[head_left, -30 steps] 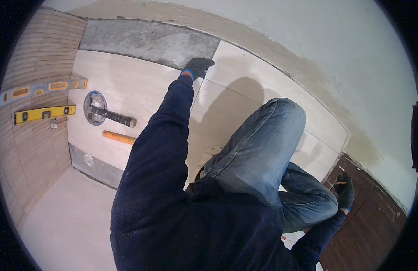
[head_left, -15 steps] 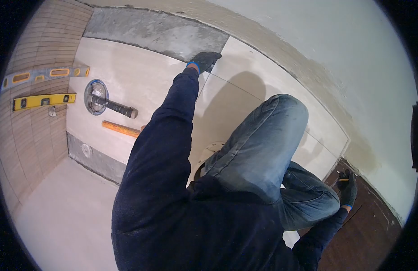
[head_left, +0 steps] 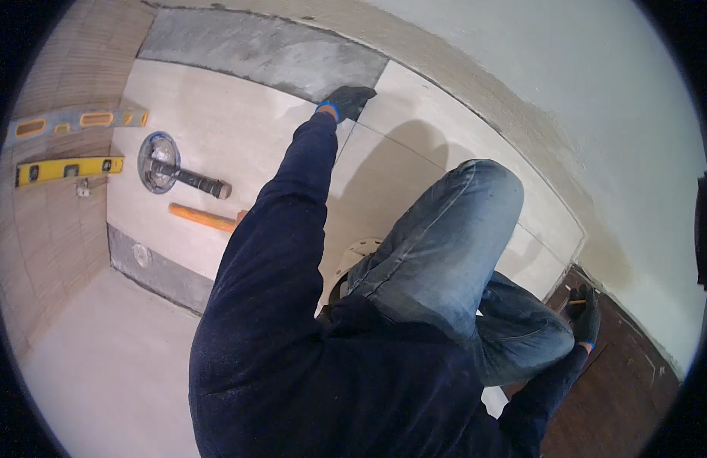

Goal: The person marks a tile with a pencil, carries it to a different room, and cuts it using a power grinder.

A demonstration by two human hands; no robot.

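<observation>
My left hand (head_left: 347, 100), in a dark glove with a blue cuff, reaches far forward. It rests palm down on the corner where two large beige floor tiles (head_left: 216, 114) meet the bare grey mortar strip (head_left: 254, 49). I see nothing held in it. My right hand (head_left: 584, 314), also gloved, rests low at the right on the dark wood floor (head_left: 628, 382). It pinches a small orange stick. My bent knee in blue jeans (head_left: 452, 237) fills the middle.
On the tiles at left lie a rubber mallet (head_left: 187, 177) and an orange handle (head_left: 204, 217). A yellow spirit level (head_left: 59, 169) and a grey one (head_left: 71, 122) lie on the small-tiled area. A white round fitting (head_left: 357, 256) shows behind my knee. A plastered wall (head_left: 559, 91) runs along the right.
The view has shifted slightly. My left hand stays on the same tile corner, and my right hand has barely moved on the wood floor.
</observation>
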